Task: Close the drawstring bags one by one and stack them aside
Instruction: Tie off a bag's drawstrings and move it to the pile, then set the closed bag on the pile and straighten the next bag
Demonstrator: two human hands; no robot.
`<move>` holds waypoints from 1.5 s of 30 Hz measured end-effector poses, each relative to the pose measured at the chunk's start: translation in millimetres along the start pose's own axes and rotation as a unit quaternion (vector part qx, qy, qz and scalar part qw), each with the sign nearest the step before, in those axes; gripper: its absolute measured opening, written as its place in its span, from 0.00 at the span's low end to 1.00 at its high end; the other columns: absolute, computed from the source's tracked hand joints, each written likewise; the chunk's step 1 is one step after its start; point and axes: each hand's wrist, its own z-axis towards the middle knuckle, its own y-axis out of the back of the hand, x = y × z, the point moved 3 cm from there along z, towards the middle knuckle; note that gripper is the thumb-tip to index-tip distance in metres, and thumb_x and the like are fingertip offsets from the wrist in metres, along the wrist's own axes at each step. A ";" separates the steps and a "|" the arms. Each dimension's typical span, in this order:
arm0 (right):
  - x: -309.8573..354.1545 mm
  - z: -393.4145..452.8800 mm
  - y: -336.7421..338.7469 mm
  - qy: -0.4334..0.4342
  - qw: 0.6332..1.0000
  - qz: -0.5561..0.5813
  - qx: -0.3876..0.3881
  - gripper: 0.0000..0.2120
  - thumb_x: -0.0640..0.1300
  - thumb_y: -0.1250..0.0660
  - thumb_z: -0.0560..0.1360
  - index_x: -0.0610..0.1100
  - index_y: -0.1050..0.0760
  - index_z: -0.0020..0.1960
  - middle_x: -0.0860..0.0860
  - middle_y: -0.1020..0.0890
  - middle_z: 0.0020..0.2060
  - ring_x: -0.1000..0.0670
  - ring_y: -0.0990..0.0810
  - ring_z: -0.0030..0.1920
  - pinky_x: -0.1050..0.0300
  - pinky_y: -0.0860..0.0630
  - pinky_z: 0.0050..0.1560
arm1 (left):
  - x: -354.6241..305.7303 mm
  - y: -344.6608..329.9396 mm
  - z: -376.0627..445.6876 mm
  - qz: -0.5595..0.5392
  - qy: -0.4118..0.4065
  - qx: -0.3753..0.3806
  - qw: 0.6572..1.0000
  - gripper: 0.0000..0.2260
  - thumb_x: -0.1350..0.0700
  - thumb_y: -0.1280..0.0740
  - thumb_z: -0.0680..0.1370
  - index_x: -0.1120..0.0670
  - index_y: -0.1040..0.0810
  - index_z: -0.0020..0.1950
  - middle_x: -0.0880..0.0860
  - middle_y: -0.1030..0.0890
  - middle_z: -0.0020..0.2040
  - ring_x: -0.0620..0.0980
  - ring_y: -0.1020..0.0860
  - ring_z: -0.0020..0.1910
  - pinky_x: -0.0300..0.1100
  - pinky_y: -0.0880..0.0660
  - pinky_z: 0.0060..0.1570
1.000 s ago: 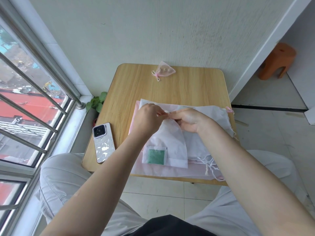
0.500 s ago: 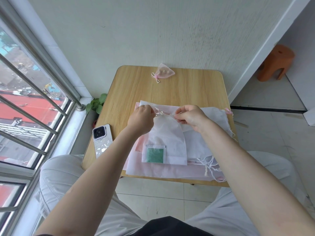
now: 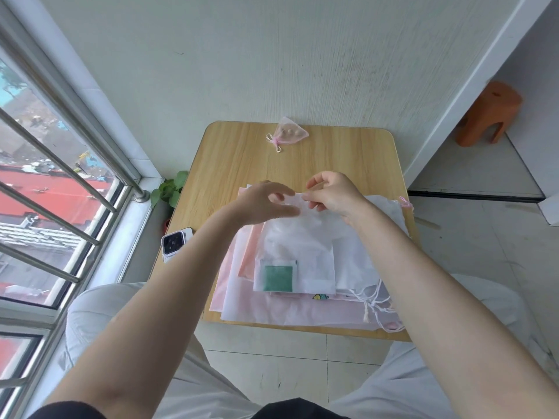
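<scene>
A white drawstring bag (image 3: pixel 299 249) with a green packet (image 3: pixel 278 278) inside lies on top of a pile of pink and white bags (image 3: pixel 302 314) on the near half of the wooden table (image 3: pixel 242 158). My right hand (image 3: pixel 332 193) pinches the bag's gathered top edge. My left hand (image 3: pixel 266 202) hovers just left of that edge, blurred, with fingers and thumb spread and nothing held. A small pink organza bag (image 3: pixel 289 135), tied shut with a bow, lies alone at the table's far edge.
A phone (image 3: pixel 175 241) lies face down at the table's left edge. Loose white cords (image 3: pixel 376 300) trail off the pile at the near right corner. A window with metal bars (image 3: pixel 60 182) is on the left, a small plant (image 3: pixel 169 189) below it, an orange stool (image 3: pixel 487 113) far right.
My left hand has let go of the bag's top and spread its fingers. My right hand keeps its pinch, and both hands have shifted slightly farther up the table.
</scene>
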 end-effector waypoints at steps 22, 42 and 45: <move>89.7 125.0 8.0 0.114 0.949 -0.286 -0.074 0.26 0.38 0.42 0.78 0.45 0.42 0.75 0.45 0.24 0.54 0.43 0.23 0.51 0.48 0.23 0.52 | 22.5 51.9 140.7 -0.383 0.227 -0.195 0.874 0.07 0.66 0.35 0.77 0.60 0.23 0.40 0.55 0.21 0.39 0.52 0.18 0.35 0.41 0.18 0.44; -1.0 27.5 20.3 -0.053 0.867 -0.467 0.163 0.12 0.48 0.32 0.72 0.41 0.18 0.49 0.48 0.20 0.39 0.47 0.24 0.36 0.59 0.29 0.36 | -31.8 -60.1 45.5 0.131 0.023 0.049 0.990 0.22 0.41 0.24 0.66 0.43 0.21 0.58 0.43 0.26 0.51 0.46 0.28 0.57 0.44 0.33 0.61; -7.6 13.1 27.5 -0.048 0.857 -0.478 0.186 0.09 0.50 0.32 0.72 0.44 0.20 0.43 0.49 0.23 0.36 0.47 0.26 0.34 0.57 0.30 0.36 | -42.3 -68.0 37.0 0.183 0.005 0.056 0.981 0.32 0.37 0.24 0.64 0.43 0.26 0.66 0.47 0.27 0.59 0.50 0.32 0.62 0.46 0.38 0.60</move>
